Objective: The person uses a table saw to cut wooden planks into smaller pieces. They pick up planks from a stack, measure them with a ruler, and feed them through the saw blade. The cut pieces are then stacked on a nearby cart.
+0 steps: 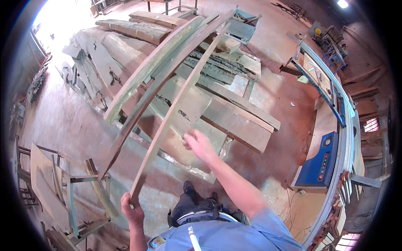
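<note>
A long, narrow wooden strip slants from my lower left up across the middle of the view. My left hand is wrapped round its near end. Beside the strip, to its right, my right hand hovers with curled fingers, apart from the wood. Whatever those fingers hold, if anything, is hidden. Left of the strip runs a darker long board, and beyond that a thick pale plank. Under them lie wide flat boards in a low pile.
Rough slabs are piled at the far left. A blue metal bin stands behind the pile. To the right is a long machine with a blue control panel and blue frame. A rack with boards stands at lower left.
</note>
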Tool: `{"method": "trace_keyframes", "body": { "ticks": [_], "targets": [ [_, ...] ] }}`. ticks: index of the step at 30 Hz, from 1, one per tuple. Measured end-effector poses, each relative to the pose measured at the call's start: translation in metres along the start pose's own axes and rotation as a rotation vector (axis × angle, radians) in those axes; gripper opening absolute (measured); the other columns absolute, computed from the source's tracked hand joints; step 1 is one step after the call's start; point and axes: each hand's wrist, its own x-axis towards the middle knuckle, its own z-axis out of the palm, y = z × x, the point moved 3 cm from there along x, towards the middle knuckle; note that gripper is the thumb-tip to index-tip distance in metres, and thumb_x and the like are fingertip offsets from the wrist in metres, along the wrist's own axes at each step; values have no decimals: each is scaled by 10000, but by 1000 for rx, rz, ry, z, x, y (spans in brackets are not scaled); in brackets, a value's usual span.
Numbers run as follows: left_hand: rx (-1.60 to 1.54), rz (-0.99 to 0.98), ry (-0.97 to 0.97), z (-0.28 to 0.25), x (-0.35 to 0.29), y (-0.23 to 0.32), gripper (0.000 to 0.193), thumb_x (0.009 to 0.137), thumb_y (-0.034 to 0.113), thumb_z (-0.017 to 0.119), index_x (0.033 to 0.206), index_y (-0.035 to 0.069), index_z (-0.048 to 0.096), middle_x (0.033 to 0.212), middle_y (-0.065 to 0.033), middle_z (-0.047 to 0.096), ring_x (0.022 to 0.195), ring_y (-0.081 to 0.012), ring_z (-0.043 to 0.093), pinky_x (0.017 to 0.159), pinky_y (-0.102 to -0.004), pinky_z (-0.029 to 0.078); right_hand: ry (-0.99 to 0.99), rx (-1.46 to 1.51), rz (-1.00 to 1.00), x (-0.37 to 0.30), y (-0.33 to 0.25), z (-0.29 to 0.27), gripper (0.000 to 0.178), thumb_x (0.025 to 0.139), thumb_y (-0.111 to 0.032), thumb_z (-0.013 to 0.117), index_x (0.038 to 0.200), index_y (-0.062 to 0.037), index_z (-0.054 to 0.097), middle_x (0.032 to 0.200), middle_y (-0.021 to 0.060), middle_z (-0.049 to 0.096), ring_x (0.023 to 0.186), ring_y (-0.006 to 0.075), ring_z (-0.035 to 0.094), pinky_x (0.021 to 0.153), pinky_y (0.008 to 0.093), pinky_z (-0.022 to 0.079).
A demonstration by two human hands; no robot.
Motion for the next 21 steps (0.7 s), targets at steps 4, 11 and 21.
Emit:
{"method": "trace_keyframes", "body": {
  "ticks": [4, 11, 21],
  "targets": [
    [123, 135, -107, -9, -16, 32, 409, 823, -126, 638, 1200, 24, 589, 1109, -210, 627, 979, -387, 641, 819, -422, 540, -31, 546, 70, 55, -3, 22, 344, 1024, -301, 556, 1186, 2, 569, 1068, 102, 679, 941, 225, 677, 804, 398, 556],
    [59, 200, -113, 0, -51, 18, 416, 816, -128, 623, 1192, 50, 640, 1168, -251, 605, 958, -412, 657, 783, -438, 563, 36, 913, 219, 40, -9, 36, 251, 1037, -196, 506, 1164, 6, 581, 1074, 111, 660, 909, 258, 685, 811, 428, 573],
    [17, 203, -432, 64, -28, 49, 610, 802, 3, 671, 1370, -81, 465, 1199, -291, 585, 1004, -455, 631, 848, -495, 536, 150, 1133, -63, -27, -6, -97, 216, 1024, -142, 502, 1199, -22, 544, 1124, 110, 654, 949, 277, 669, 834, 447, 566]
  ]
}}
